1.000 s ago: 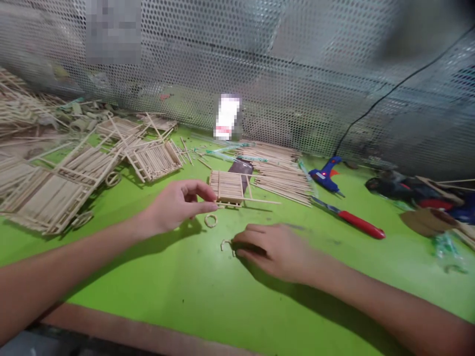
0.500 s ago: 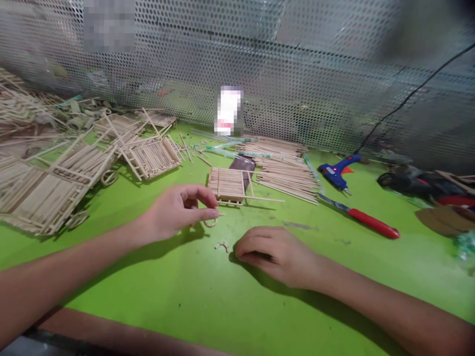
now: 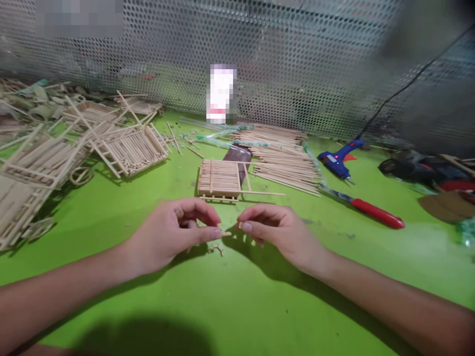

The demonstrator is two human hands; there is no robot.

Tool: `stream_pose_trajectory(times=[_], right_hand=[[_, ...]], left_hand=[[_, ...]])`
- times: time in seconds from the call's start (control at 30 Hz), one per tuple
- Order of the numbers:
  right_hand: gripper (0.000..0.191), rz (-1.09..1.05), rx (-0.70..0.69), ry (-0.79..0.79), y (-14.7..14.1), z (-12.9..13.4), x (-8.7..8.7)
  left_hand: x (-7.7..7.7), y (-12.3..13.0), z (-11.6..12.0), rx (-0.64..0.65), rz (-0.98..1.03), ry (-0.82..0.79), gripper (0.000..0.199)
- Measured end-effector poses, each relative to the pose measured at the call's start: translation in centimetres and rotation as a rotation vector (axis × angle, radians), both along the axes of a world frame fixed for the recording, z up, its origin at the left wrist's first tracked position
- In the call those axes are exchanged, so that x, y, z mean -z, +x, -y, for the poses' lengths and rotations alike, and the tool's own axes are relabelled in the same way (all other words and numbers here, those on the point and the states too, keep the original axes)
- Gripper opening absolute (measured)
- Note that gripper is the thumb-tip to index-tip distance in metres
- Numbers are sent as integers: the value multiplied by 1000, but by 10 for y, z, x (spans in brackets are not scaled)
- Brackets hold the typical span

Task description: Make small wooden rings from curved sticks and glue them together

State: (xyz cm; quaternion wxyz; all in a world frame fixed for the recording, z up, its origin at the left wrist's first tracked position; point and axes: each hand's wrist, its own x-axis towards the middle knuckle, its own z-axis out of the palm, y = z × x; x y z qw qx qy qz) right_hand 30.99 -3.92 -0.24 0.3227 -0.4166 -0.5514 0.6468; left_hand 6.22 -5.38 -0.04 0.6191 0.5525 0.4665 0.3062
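Thumb and fingers of my left hand (image 3: 185,225) are pinched on a small wooden piece (image 3: 226,234), whose pale end sticks out to the right; the rest is hidden. Facing it, my right hand (image 3: 276,230) pinches a tiny wooden bit (image 3: 240,225) at its fingertips. A small gap separates the two hands. On the green table just below them lies a curved bit of joined wooden pieces (image 3: 217,248). Beyond my hands stands a little cart body of thin sticks (image 3: 224,177), its long shafts pointing right, against a dark block (image 3: 243,157).
Several stick-built carts (image 3: 137,151) crowd the left side. A bundle of thin sticks (image 3: 285,160) lies behind the cart body. To the right are a blue glue gun (image 3: 339,160) with a cord and a red-handled knife (image 3: 376,212). A perforated metal screen (image 3: 282,84) borders the back.
My right hand has risen from the table toward my left, now pinching a tiny wooden bit. The left hand has moved slightly lower. The whole view has shifted a little.
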Motion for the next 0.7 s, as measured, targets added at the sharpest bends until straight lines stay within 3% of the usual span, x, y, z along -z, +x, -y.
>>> stream_pose_trajectory(times=[0.27,0.7], right_hand=[[21,-159,-2,-113,-6,3,2],[16,-254,-53,-111,-7,4,4]], left_hand=[[6,5,-2,-5,19,-11,21],[3,8,-1,-6,12,-18,22]])
